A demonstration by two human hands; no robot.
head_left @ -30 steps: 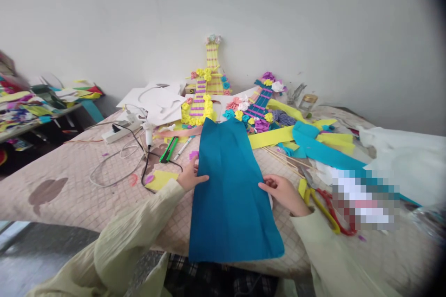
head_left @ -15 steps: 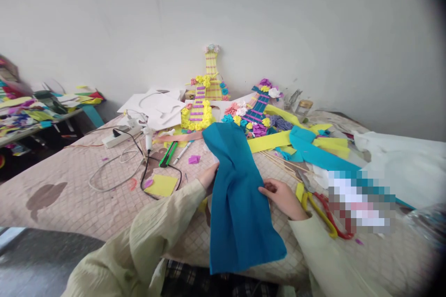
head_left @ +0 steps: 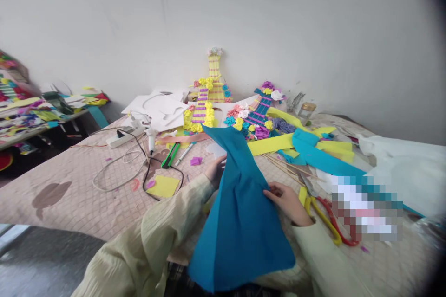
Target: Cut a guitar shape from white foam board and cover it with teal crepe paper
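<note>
A large teal-blue sheet of crepe paper (head_left: 244,213) hangs creased between my hands, its lower end spread toward my lap. My left hand (head_left: 215,171) is closed at the sheet's left edge, with some fingers hidden behind the paper. On the opposite edge, my right hand (head_left: 288,200) pinches the paper between thumb and fingers. A small whitish piece (head_left: 216,150) shows just beyond my left hand, partly covered by the sheet. Scissors with red and yellow handles (head_left: 327,216) lie to the right of my right hand.
On the left are a glue gun (head_left: 151,139), a power strip (head_left: 125,137) with looping cords, a green utility knife (head_left: 170,155) and a yellow paper square (head_left: 163,186). Flower-trimmed guitar shapes (head_left: 200,106) stand by the wall. Yellow strips (head_left: 272,144) and thin sticks (head_left: 284,166) lie right of centre.
The lower part of the blue sheet has fanned out wider, its left side swinging left and down. My left hand now shows more of its fingers. The view has shifted slightly.
</note>
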